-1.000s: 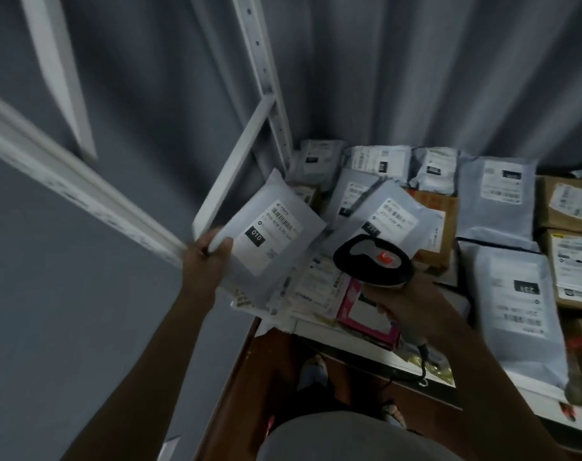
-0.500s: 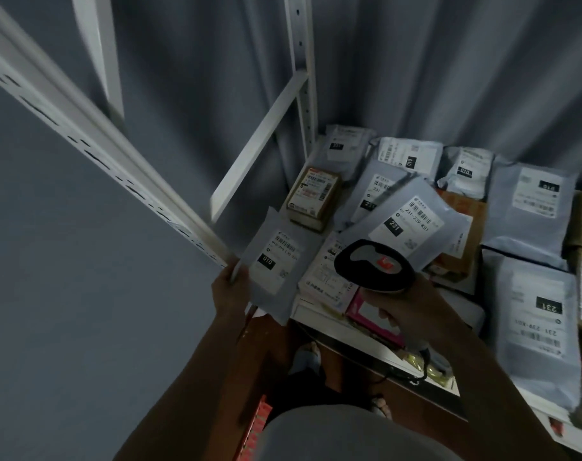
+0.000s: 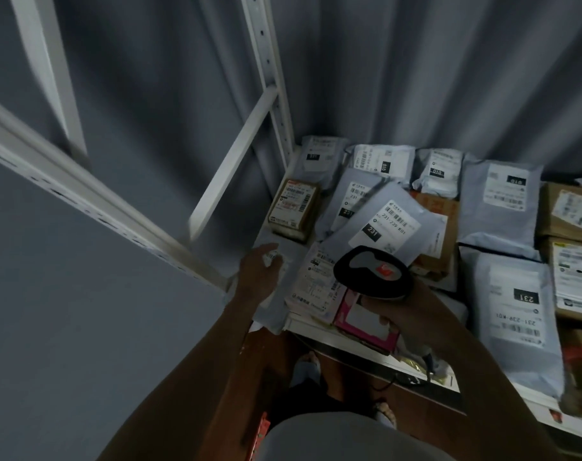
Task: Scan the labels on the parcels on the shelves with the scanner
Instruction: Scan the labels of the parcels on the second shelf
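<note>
A black and grey scanner [image 3: 372,272] with a red trigger is gripped in my right hand [image 3: 406,314], its head above the front of the shelf [image 3: 316,327]. My left hand [image 3: 258,272] rests flat on a grey mailer [image 3: 293,264] lying at the shelf's left front corner, partly covering its label. Beside it lie a white labelled parcel [image 3: 316,281] and a pink box [image 3: 366,324]. Just beyond the scanner lies a tilted grey mailer marked 231 [image 3: 382,224]. A small brown box [image 3: 294,207] stands behind my left hand.
Several grey mailers [image 3: 499,201] and brown cartons [image 3: 568,211] fill the shelf to the back and right. A white upright post [image 3: 266,61], a diagonal brace [image 3: 236,154] and a front beam [image 3: 66,188] frame the left side. Grey curtain hangs behind.
My left hand has lowered the grey mailer from the air onto the shelf's left front corner and now lies on top of it. The scanner has stayed about where it was.
</note>
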